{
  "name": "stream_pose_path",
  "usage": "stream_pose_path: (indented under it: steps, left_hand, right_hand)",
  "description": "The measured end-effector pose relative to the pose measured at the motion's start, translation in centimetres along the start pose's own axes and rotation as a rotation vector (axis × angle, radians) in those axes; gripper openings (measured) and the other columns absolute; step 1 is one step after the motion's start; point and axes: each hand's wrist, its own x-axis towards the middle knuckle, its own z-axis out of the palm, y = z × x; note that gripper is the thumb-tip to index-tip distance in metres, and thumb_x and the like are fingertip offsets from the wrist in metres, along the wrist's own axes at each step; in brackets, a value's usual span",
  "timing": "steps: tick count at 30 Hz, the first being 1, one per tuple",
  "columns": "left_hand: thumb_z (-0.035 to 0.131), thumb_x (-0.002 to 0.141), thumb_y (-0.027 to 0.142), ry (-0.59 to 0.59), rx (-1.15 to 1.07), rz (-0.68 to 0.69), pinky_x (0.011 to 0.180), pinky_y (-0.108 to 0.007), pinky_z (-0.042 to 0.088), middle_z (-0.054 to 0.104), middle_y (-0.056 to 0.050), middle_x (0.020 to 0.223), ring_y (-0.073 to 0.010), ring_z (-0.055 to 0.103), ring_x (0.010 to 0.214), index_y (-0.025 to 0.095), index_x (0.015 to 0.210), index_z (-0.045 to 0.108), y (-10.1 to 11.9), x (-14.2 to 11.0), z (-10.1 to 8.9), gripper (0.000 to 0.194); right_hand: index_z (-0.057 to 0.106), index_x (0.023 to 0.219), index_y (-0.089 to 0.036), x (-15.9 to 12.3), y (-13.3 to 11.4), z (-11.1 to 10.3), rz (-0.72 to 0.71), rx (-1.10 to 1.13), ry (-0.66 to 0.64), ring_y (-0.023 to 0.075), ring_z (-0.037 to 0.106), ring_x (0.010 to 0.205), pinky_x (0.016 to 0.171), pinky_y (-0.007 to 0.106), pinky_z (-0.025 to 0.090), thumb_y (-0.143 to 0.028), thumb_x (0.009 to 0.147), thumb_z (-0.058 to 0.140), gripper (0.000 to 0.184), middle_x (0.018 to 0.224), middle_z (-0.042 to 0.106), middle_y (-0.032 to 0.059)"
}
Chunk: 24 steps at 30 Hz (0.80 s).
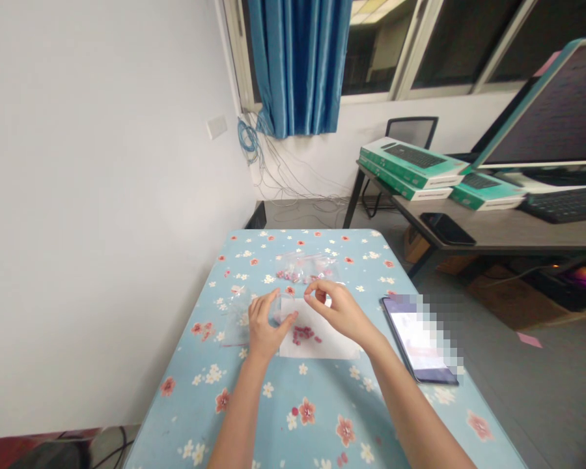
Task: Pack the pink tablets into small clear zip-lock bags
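Note:
My left hand (262, 326) rests at the left edge of a white sheet of paper (322, 348), thumb and fingers apart. Something clear, perhaps plastic film, shows beside its fingers, but I cannot tell whether the hand touches it. Above the paper's far part, my right hand (339, 307) has thumb and forefinger closed in a pinch; whatever is between them is too small to make out. Small dark pink pieces (303, 335) lie in a loose group on the paper, between the hands. Just beyond the hands is a clear plastic bag (307, 266) with more pinkish pieces in it.
A blue flowered cloth (209, 391) covers the table. Clear crumpled plastic (237, 316) lies left of my left hand. A phone (415, 339) with a lit screen lies at the right edge. Further right, a desk (498, 228) carries green keyboard boxes (415, 163) and a monitor (551, 111).

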Motion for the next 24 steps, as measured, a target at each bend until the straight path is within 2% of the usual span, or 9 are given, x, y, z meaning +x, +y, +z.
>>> stream_pose_path:
  steps: [5, 12, 19, 22, 24]
  left_hand:
    - [0.067, 0.076, 0.036, 0.007, 0.005, 0.040, 0.087, -0.040, 0.045, 0.066, -0.009, 0.103, -0.0231, 0.059, 0.095, 0.020, 0.118, 0.053, 0.0, 0.0, 0.1, 0.047]
    - [0.064, 0.077, 0.030, -0.002, 0.027, 0.080, 0.087, -0.039, 0.045, 0.066, -0.009, 0.105, -0.0231, 0.060, 0.096, 0.019, 0.116, 0.055, 0.1, 0.0, 0.2, 0.041]
    - [0.067, 0.075, 0.034, -0.011, 0.011, 0.038, 0.090, -0.041, 0.044, 0.066, -0.009, 0.105, -0.0239, 0.059, 0.098, 0.021, 0.117, 0.055, 0.2, 0.0, -0.1, 0.046]
    - [0.069, 0.073, 0.037, -0.008, -0.046, -0.045, 0.091, -0.043, 0.044, 0.066, -0.009, 0.104, -0.0243, 0.059, 0.099, 0.021, 0.116, 0.055, -0.1, 0.1, -0.1, 0.048]
    - [0.068, 0.073, 0.038, 0.001, -0.112, -0.135, 0.091, -0.043, 0.045, 0.065, -0.009, 0.105, -0.0242, 0.059, 0.100, 0.021, 0.117, 0.055, -0.3, 0.1, -0.1, 0.049]
  right_hand:
    - [0.060, 0.086, -0.019, 0.0, -1.3, 2.0, -0.073, -0.009, 0.021, 0.0137, 0.051, 0.066, 0.071, 0.028, 0.036, -0.027, 0.089, 0.050, 0.013, 0.066, 0.051, -0.0027]
    - [0.060, 0.089, -0.019, -0.1, -1.1, 3.7, -0.059, -0.091, 0.002, 0.0148, 0.052, 0.068, 0.072, 0.029, 0.034, -0.027, 0.090, 0.049, 0.014, 0.067, 0.054, -0.0019]
    - [0.061, 0.096, -0.019, 0.1, -0.7, 2.4, -0.028, -0.075, 0.037, 0.0145, 0.052, 0.067, 0.073, 0.028, 0.036, -0.030, 0.090, 0.048, 0.018, 0.068, 0.055, -0.0012]
    - [0.060, 0.096, -0.019, 0.1, -0.1, 1.2, 0.028, -0.097, 0.056, 0.0144, 0.051, 0.066, 0.072, 0.027, 0.037, -0.032, 0.090, 0.047, 0.019, 0.068, 0.055, -0.0008]
    - [0.060, 0.095, -0.019, 0.1, 0.6, 0.5, 0.055, -0.125, 0.000, 0.0141, 0.051, 0.065, 0.069, 0.026, 0.037, -0.030, 0.089, 0.048, 0.017, 0.068, 0.055, -0.0010]
